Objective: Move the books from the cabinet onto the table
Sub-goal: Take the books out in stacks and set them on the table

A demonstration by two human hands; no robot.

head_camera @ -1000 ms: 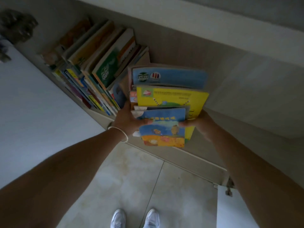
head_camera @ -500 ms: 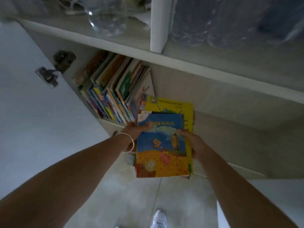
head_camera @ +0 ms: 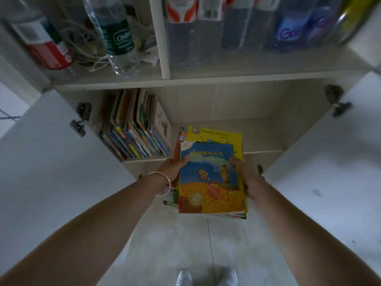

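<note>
A stack of thin picture books [head_camera: 210, 178] lies flat between both my hands, in front of the open lower cabinet. Its top book is blue and orange, with a yellow one showing beneath. My left hand [head_camera: 173, 168] grips the stack's left edge, thumb on the top cover. My right hand [head_camera: 245, 176] grips the right edge the same way. A row of upright books [head_camera: 134, 129] still stands at the left of the cabinet shelf [head_camera: 261, 137], leaning right. No table is in view.
Two white cabinet doors [head_camera: 51, 162] [head_camera: 329, 162] stand open on either side of me. The upper shelf [head_camera: 206, 79] holds water bottles [head_camera: 117, 36], cables and plastic-wrapped bottle packs [head_camera: 226, 27]. Pale floor tiles [head_camera: 185, 244] and my shoes lie below.
I have drawn the stack out of the cabinet toward me and laid it flatter. The camera has tilted up, bringing the upper shelf and both doors into view.
</note>
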